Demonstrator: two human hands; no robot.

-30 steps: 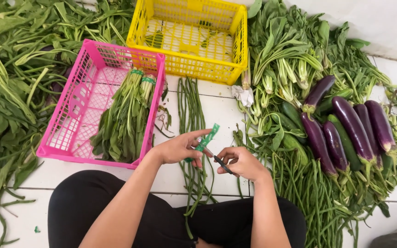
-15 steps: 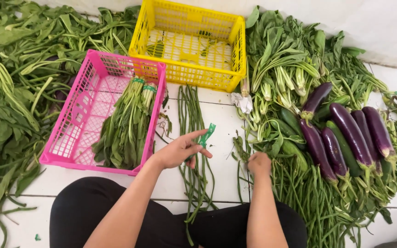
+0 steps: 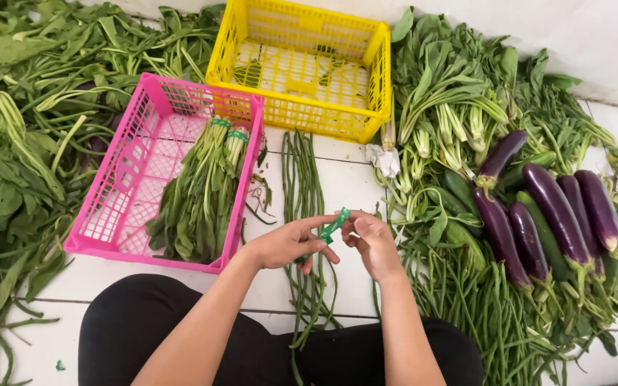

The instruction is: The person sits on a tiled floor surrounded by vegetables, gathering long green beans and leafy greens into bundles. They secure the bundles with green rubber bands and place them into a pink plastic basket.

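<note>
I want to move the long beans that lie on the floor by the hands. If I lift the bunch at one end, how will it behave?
The long beans are thin and very long, and their near ends already curve, so they would probably droop. They lie loose, with no band visible, so some may slide out. The bunch looks light.

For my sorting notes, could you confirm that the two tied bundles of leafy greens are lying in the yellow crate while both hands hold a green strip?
Not quite: the bundles of greens lie in the pink crate, as the head view shows. Both hands, left hand and right hand, do hold the green strip.
</note>
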